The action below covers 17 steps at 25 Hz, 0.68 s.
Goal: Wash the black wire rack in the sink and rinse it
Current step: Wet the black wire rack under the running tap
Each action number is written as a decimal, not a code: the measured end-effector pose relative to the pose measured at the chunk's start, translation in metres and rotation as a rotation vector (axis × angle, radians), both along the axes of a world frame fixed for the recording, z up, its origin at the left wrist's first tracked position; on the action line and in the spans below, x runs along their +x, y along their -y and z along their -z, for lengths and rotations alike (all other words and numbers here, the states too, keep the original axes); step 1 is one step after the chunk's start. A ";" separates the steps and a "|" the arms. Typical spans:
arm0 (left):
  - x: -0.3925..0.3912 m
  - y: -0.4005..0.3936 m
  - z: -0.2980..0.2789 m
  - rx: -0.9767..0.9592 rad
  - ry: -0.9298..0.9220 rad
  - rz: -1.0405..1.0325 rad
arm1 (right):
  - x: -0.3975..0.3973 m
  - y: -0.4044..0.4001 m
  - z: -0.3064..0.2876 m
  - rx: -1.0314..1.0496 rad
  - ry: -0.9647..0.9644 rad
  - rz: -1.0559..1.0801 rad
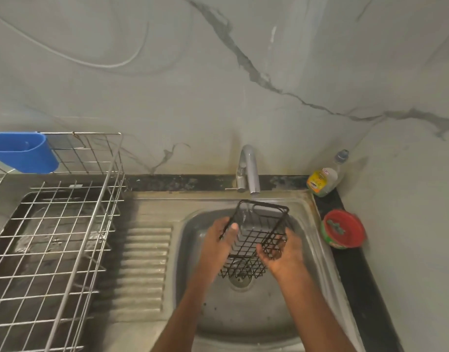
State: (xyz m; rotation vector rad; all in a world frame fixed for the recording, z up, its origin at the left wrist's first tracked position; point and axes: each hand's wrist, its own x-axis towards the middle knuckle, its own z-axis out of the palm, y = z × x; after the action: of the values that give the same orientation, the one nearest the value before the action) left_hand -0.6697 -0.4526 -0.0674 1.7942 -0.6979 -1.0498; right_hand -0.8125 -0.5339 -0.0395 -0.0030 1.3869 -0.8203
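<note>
black wire rack [259, 235], tilted, above sink [243, 316]

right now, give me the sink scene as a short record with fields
rack: black wire rack held tilted over the sink
water: runs from the tap onto the rack's far end
left hand: left hand grips the rack's left edge
right hand: right hand cups the rack's right side from below
counter right: bottle, red tub
left: steel dish rack, blue holder
</note>
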 end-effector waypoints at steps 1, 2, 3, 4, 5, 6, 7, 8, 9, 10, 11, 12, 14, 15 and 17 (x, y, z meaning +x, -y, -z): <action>-0.004 -0.002 -0.005 0.001 0.016 0.057 | -0.001 -0.004 0.000 0.000 -0.007 0.032; -0.004 -0.003 -0.009 -0.001 -0.005 0.081 | -0.001 -0.007 0.002 -0.009 -0.029 0.034; -0.004 -0.004 -0.016 0.001 -0.059 0.079 | 0.001 -0.012 -0.001 -0.022 -0.049 0.015; -0.003 -0.004 -0.020 0.011 -0.144 0.057 | 0.006 -0.017 -0.003 -0.050 -0.077 -0.024; 0.000 -0.006 -0.028 0.025 -0.252 0.026 | 0.011 -0.023 -0.006 -0.087 -0.110 -0.069; 0.002 -0.007 -0.036 0.048 -0.356 -0.015 | 0.016 -0.028 -0.007 -0.125 -0.143 -0.122; 0.002 -0.008 -0.044 0.074 -0.424 -0.052 | 0.022 -0.033 -0.010 -0.160 -0.168 -0.174; 0.002 -0.008 -0.047 0.088 -0.458 -0.095 | 0.027 -0.037 -0.013 -0.187 -0.190 -0.223; 0.002 -0.007 -0.049 0.103 -0.476 -0.146 | 0.031 -0.040 -0.013 -0.207 -0.207 -0.262; 0.003 -0.006 -0.048 0.110 -0.485 -0.210 | 0.033 -0.043 -0.013 -0.225 -0.203 -0.297; 0.002 -0.006 -0.049 0.103 -0.490 -0.256 | 0.033 -0.046 -0.013 -0.232 -0.193 -0.322; 0.000 -0.006 -0.046 0.083 -0.495 -0.279 | 0.031 -0.048 -0.013 -0.233 -0.186 -0.337; -0.003 -0.005 -0.042 0.049 -0.451 -0.289 | 0.023 -0.050 -0.014 -0.221 -0.175 -0.337; -0.005 -0.003 -0.039 0.031 -0.387 -0.287 | 0.016 -0.050 -0.013 -0.209 -0.151 -0.316; -0.011 0.001 -0.040 0.017 -0.254 -0.259 | 0.002 -0.050 -0.013 -0.194 -0.088 -0.234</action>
State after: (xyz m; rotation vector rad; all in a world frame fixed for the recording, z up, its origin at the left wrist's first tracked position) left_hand -0.6810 -0.4532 -0.0278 1.6743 -0.2937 -1.0832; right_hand -0.8107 -0.4843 -0.0261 -0.3486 1.3546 -0.7618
